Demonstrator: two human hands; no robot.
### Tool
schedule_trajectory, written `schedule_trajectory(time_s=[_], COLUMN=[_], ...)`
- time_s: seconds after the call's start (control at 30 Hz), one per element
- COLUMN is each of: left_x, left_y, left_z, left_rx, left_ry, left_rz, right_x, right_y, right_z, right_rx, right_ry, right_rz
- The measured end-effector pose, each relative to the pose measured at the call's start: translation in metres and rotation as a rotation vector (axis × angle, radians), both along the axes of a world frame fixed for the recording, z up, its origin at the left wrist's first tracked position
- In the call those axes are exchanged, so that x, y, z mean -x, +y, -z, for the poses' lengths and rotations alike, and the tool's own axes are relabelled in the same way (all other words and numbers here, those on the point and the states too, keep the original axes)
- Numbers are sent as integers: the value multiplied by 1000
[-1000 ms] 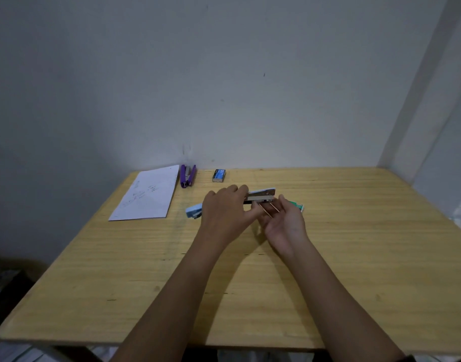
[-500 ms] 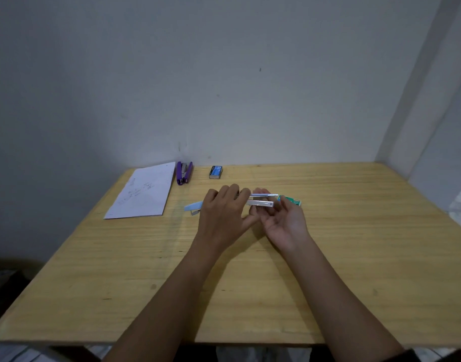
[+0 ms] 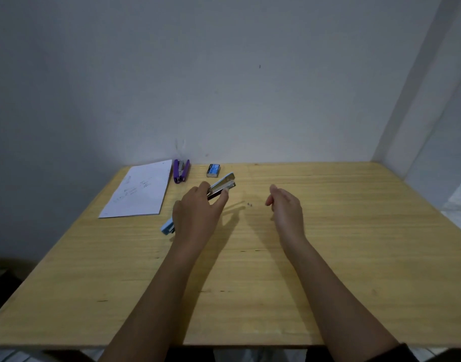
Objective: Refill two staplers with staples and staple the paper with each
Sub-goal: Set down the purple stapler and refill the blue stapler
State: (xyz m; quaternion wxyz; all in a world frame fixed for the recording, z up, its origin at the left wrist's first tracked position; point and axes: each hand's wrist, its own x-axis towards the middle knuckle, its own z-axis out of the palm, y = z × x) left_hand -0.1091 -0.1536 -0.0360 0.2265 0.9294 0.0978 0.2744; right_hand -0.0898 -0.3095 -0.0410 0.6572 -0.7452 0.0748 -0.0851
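Stapler [image 3: 222, 185] in light blue and bare metal sits in the left hand [image 3: 198, 215], its front end angled up and away toward the wall, its blue rear end poking out behind the wrist just above the wooden table [image 3: 354, 231]. The fingers [image 3: 222, 198] and thumb are closed around its middle, pinching the metal body. Half a second ago both hands met on this stapler near the table's centre; now the right hand [image 3: 286, 207] has let go and pulled off to the right, well apart from it, fingers loosely curled and holding nothing that can be seen. The green-tipped piece that lay by the right hand earlier is no longer in sight — where it went cannot be told.

Between the two hands a couple of tiny dark specks [image 3: 249, 204] lie on the wood, too small to identify; they were not visible before.

Farther back, the staple box [image 3: 213, 170] with its blue top rests near the wall, just beyond the raised front of the held stapler. To its left the purple stapler [image 3: 181, 171] lies splayed open, and beside that the sheet of paper [image 3: 140, 192] with faint handwriting lies flat — all three in the same places as in the earlier frames. The camera has tipped slightly, so the table appears lower.
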Motion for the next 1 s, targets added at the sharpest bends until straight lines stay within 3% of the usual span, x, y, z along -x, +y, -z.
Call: schedule_trajectory(time_s=[0.13, 0.33, 0.53, 0.73, 0.83, 1.0], left_x=[-8, -12, -16, -15, -14, -10], left_y=[12, 16, 21, 22, 22, 18], left_z=[9, 19, 23, 26, 26, 26], left_rx=[-121, -160, -188, -192, -185, -196], left_ry=[150, 311, 361, 339, 334, 277], left_rz=[-25, -58, -95, -101, -81, -64], right_x=[-12, -48, -52, -43, -38, -25], right_y=[14, 28, 26, 3, -22, -50], right_z=[2, 13, 22, 13, 11, 18], right_rx=[252, 697, 798, 716, 770, 950], right_ry=[-132, -183, -236, -359, -259, -59], right_rz=[-99, -211, -217, -62, 39, -49])
